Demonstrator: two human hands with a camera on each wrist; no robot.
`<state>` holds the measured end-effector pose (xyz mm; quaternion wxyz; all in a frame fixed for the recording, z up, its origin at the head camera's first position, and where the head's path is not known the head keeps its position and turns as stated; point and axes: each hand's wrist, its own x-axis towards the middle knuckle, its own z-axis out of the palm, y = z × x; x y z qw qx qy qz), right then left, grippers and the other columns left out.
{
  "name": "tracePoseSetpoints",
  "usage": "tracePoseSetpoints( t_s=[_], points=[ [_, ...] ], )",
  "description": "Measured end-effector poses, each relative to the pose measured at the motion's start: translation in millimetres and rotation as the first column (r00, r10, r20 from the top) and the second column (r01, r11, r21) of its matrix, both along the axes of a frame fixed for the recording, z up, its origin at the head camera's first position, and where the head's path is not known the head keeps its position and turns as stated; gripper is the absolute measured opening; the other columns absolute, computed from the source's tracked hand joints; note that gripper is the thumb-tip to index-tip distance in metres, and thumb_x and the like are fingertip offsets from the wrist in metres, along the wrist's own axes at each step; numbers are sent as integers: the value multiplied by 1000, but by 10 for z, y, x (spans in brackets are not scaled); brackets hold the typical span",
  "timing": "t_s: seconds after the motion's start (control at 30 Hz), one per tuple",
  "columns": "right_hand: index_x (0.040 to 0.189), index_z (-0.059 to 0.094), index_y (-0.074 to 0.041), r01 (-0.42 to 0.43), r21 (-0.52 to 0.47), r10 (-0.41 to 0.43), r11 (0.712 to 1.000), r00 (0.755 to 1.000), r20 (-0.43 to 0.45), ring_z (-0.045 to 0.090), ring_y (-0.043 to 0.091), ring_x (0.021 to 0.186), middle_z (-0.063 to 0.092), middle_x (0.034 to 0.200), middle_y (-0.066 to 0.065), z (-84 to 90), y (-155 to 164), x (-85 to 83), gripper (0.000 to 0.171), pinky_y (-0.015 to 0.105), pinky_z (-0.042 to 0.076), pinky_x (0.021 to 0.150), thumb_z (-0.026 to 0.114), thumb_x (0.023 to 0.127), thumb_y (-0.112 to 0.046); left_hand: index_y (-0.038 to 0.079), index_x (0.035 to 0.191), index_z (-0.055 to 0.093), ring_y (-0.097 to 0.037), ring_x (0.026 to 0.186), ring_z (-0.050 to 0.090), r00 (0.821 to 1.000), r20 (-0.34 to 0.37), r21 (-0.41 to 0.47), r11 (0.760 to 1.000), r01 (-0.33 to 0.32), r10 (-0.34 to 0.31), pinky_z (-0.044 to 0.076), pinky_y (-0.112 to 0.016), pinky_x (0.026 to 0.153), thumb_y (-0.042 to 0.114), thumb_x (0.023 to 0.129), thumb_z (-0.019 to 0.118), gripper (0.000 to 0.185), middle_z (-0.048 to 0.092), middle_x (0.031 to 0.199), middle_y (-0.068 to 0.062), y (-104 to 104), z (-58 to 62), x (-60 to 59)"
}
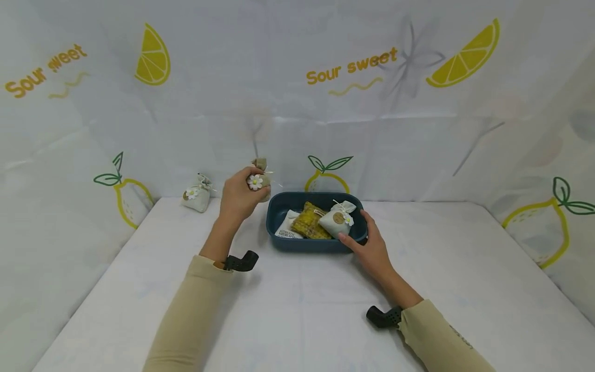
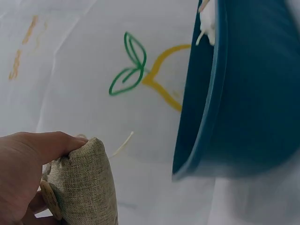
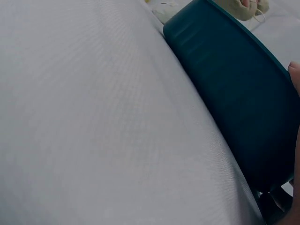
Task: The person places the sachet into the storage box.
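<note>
My left hand (image 1: 237,195) pinches a tan drawstring sachet (image 1: 265,180) with a white flower, raised just left of a blue plastic bin (image 1: 311,246). In the left wrist view the sachet's woven cloth (image 2: 89,183) shows beside my thumb. My right hand (image 1: 375,254) grips the bin's right end, thumb at the front rim and fingers round the side. Inside the bin lie a pale sachet (image 1: 332,223) with a flower, a yellow patterned packet (image 1: 308,221) and a white printed packet (image 1: 288,227). The right wrist view shows the bin's outer wall (image 3: 234,93).
Another pale sachet (image 1: 197,197) with a white flower stands at the table's back left, near the wall. A white cloth covers the table (image 1: 297,310), and a lemon-printed curtain (image 1: 260,103) rises behind it. Black wrist cameras (image 1: 243,261) sit on both wrists.
</note>
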<state>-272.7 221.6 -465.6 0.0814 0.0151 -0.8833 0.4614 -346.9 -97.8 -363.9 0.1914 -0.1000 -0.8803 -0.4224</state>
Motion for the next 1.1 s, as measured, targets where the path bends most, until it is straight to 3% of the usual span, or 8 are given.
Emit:
tracePoseSetpoints(
  t_s=[0.3, 0.47, 0.7, 0.87, 1.1],
  points=[
    [164, 14, -19, 5, -10, -5, 1000, 1000, 7, 16, 36, 158, 16, 170, 13, 4, -1, 7, 91, 60, 24, 123, 67, 95, -47, 19, 127, 65, -27, 100, 69, 981, 127, -91, 983, 157, -145, 59, -41, 80, 25, 90, 76, 39, 69, 124, -8, 423, 39, 175],
    [164, 13, -19, -1, -14, 1, 1000, 1000, 0, 16, 36, 158, 16, 170, 13, 5, 5, -6, 92, 60, 24, 123, 67, 95, -47, 20, 127, 67, -23, 92, 69, 969, 163, -100, 974, 201, -183, 57, -36, 73, 23, 89, 77, 39, 70, 120, -7, 632, -12, 172],
    [164, 14, -18, 8, -13, -8, 1000, 1000, 2, 17, 36, 158, 17, 170, 14, 3, 13, -8, 92, 59, 23, 124, 68, 94, -47, 19, 125, 68, -22, 93, 68, 964, 179, -140, 965, 221, -195, 55, -35, 73, 22, 88, 78, 38, 71, 125, -6, 919, -248, 57],
    [163, 14, -17, -4, -17, 4, 1000, 1000, -1, 17, 36, 158, 17, 170, 13, 1, 13, -12, 93, 59, 24, 124, 68, 94, -48, 22, 125, 69, -22, 105, 69, 959, 229, -177, 962, 209, -166, 57, -38, 86, 27, 88, 79, 39, 71, 127, -4, 1069, -422, 20],
    [164, 13, -19, -9, -16, 9, 1000, 1000, -6, 16, 35, 158, 17, 170, 12, 20, 4, -26, 92, 59, 22, 124, 67, 95, -48, 22, 128, 67, -24, 109, 69, 960, 241, -261, 943, 204, -141, 56, -42, 93, 30, 88, 79, 42, 71, 126, -4, 1153, -493, -10]
  ],
)
